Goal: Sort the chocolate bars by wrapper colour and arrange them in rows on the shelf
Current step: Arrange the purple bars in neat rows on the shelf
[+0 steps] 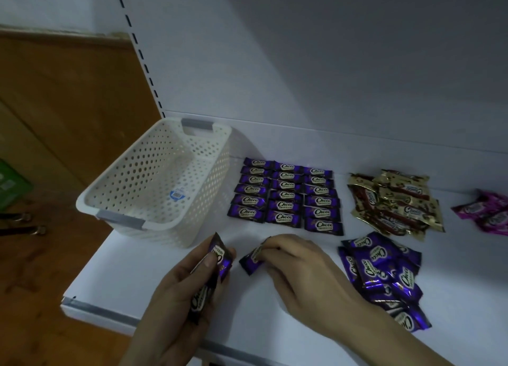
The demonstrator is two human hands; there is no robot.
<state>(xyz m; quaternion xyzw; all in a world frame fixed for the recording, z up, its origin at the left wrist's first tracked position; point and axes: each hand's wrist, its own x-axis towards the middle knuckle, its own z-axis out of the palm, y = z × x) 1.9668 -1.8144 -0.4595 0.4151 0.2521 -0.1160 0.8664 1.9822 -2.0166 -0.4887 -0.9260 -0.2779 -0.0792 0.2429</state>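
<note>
In the head view, the left hand (181, 286) is gripping a small stack of purple bars (220, 257), with its thumb pressing across the top wrapper, over the front of the white shelf (132, 272). The right hand (297, 266) is pinching the near end of a single purple bar (248, 262) that is lying on the shelf, just in front of the sorted purple rows (286, 195). A loose purple pile (382, 272) is lying beside the right wrist. Gold bars (395, 203) and pink bars (489, 211) are sitting farther right, and a white basket (154, 178) is standing to the left.
</note>
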